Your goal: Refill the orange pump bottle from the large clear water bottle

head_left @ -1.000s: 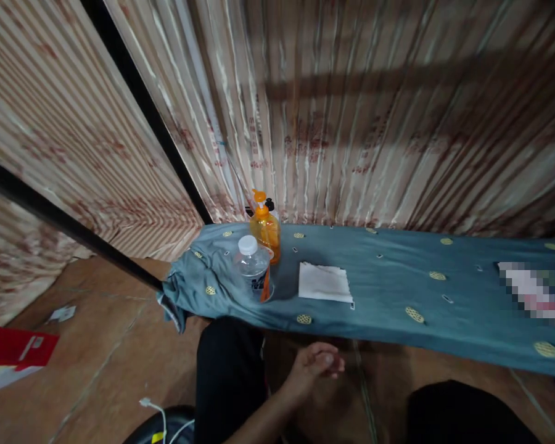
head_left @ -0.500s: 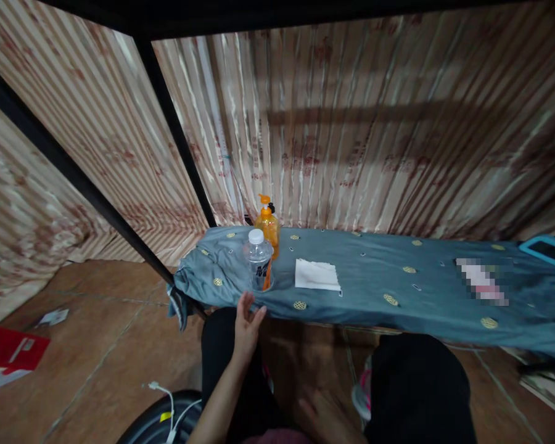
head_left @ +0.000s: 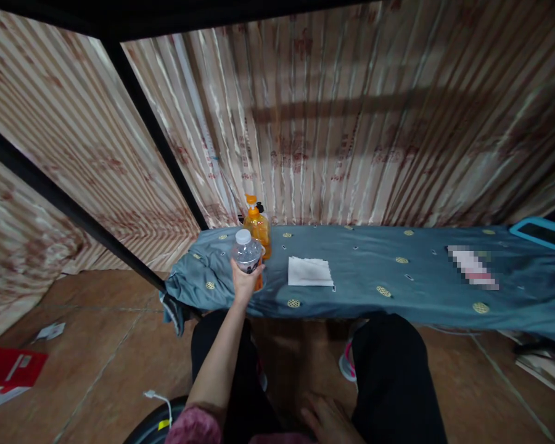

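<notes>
My left hand (head_left: 245, 282) is wrapped round a clear plastic bottle (head_left: 248, 250) with a white cap, standing upright near the left end of the cloth-covered bench. Dark lettering shows on its side above my fingers, and something orange shows by its lower right. Just behind it stands an orange pump bottle (head_left: 260, 231), with a black pump top (head_left: 259, 208) partly hidden behind that. To the right lies a folded white cloth (head_left: 309, 272). Low in the view, my right hand (head_left: 330, 420) rests between my legs, its fingers loosely stretched out and holding nothing.
The bench's grey-blue patterned cloth (head_left: 370, 265) carries a blurred-out item (head_left: 472, 267) and a blue-framed device (head_left: 543, 234) at the right. Black frame bars (head_left: 152, 129) rise at the left before a striped curtain (head_left: 314, 123). A red box (head_left: 12, 368) and white cable (head_left: 160, 398) are lower left.
My left hand has reached forward from the bench edge and closed round the clear bottle. My right hand stays low between my legs. The view has shifted slightly.
</notes>
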